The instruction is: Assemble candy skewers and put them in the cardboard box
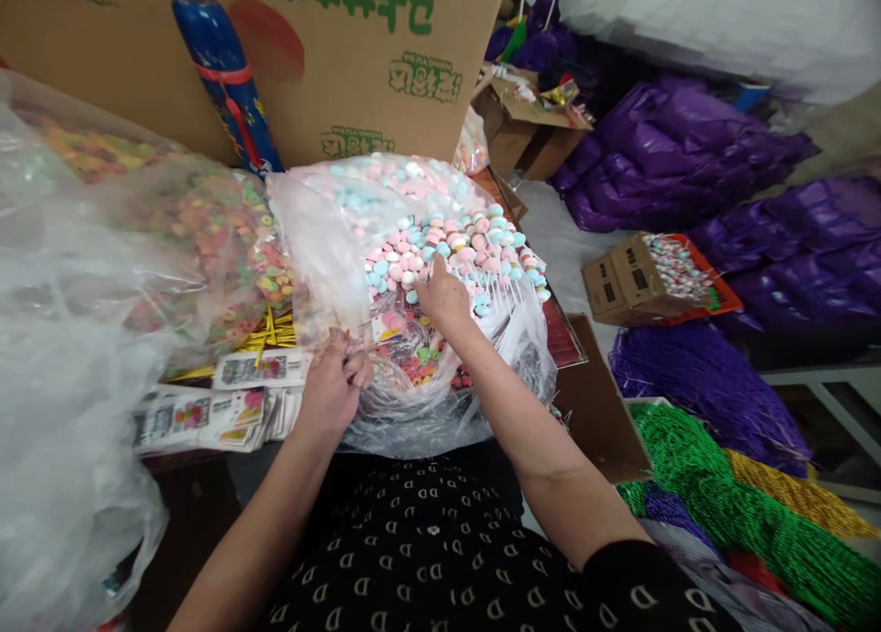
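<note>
A large clear bag (323,238) lies spread on the table, holding a heap of pink, blue and white marshmallow-like candies (406,256). Some candies at its right side are on white sticks (506,288). My right hand (444,297) reaches into the heap, index finger stretched out and thumb apart, touching the candies. Nearer to me, my left hand (336,375) is closed, its fingers pinching the edge of a small clear plastic bag (364,334). Between the hands lie a colourful printed card (389,327) and ring-shaped gummy candies (423,366) under clear plastic.
Left of my hands are stacked printed packets (199,416), gold twist ties (272,329) and a large bag of gummy rings (213,228). A big cardboard box (372,72) and a blue cylinder (227,82) stand behind. Purple sacks (681,155) and an open carton (619,283) are rightward.
</note>
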A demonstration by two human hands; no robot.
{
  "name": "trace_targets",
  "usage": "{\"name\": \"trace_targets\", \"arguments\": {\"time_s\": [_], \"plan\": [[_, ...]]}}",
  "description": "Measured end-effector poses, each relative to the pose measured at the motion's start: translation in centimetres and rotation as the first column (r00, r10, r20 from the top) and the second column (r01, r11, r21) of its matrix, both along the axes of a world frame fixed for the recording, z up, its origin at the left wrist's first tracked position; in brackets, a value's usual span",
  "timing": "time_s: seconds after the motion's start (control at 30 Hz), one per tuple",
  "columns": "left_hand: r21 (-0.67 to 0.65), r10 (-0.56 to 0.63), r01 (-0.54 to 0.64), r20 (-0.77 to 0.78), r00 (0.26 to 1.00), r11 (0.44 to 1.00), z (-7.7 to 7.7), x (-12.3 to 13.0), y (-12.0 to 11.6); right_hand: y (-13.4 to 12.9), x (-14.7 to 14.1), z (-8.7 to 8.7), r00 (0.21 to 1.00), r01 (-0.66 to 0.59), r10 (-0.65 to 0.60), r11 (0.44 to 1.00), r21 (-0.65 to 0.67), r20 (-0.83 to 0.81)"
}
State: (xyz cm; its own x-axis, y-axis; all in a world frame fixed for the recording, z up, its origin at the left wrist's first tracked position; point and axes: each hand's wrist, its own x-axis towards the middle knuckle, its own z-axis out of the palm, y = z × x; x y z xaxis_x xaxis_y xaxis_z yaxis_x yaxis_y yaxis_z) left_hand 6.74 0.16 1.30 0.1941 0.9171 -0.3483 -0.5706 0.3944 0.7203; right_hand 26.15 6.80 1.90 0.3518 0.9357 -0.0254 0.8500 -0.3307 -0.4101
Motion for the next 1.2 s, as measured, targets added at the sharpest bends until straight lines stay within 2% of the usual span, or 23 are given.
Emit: {"name": "trace_targets", "arguments": {"time_s": [0.1,0.2,0.23,0.3,0.37,0.53,0.67,0.77,0.93,1.07,1.2], "plan": [[-0.02,-0.005,0.007,0.077,0.997,1.0,0.5,-0.2,0.2,-0.1,-0.3,-0.3,0.999,0.022,-0.021,0.999,0.041,-0.031],[-0.065,0.001,0.008,0.149,0.989,0.998,0.8,-0.4,0.5,-0.6,0.4,-0.9,0.963,0.151,-0.115,0.979,0.138,-0.243],[-0.079,0.006,0.007,0.165,0.986,0.997,0.8,-0.5,0.7,-0.8,0.7,-1.1,0.915,0.228,-0.161,0.963,0.145,-0.369],[-0.102,0.014,0.005,0.187,0.982,0.995,0.7,-0.5,0.9,-0.9,1.2,-1.4,0.768,0.348,-0.225,0.933,0.095,-0.6],[-0.116,0.02,0.003,0.203,0.979,0.993,0.5,-0.3,1.1,-0.9,1.5,-1.5,0.638,0.382,-0.242,0.924,0.027,-0.731],[-0.149,0.028,0.007,0.233,0.972,0.989,0.4,-0.1,1.3,-1.5,1.8,-0.5,0.5,0.389,-0.202,0.921,0.01,-0.842],[-0.159,0.027,0.012,0.242,0.97,0.987,0.9,-0.2,1.3,-4.3,2.1,0.0,0.38,0.355,-0.031,0.928,0.115,-0.924],[-0.147,0.0,0.036,0.234,0.972,0.988,1.3,-0.2,1.2,-7.9,2.5,0.0,0.384,0.275,0.112,0.934,0.229,-0.916],[-0.093,-0.04,0.058,0.182,0.983,0.994,1.1,0.3,0.9,-14.3,3.9,0.1,0.429,0.142,0.177,0.955,0.26,-0.886],[-0.036,-0.076,0.08,0.112,0.991,0.996,0.6,0.9,0.7,-17.5,5.3,0.5,0.555,0.013,0.282,0.938,0.347,-0.783],[-0.011,-0.09,0.091,0.05,0.995,0.996,0.7,1.4,0.4,-19.0,6.9,0.8,0.691,-0.123,0.383,0.898,0.423,-0.612]]}}
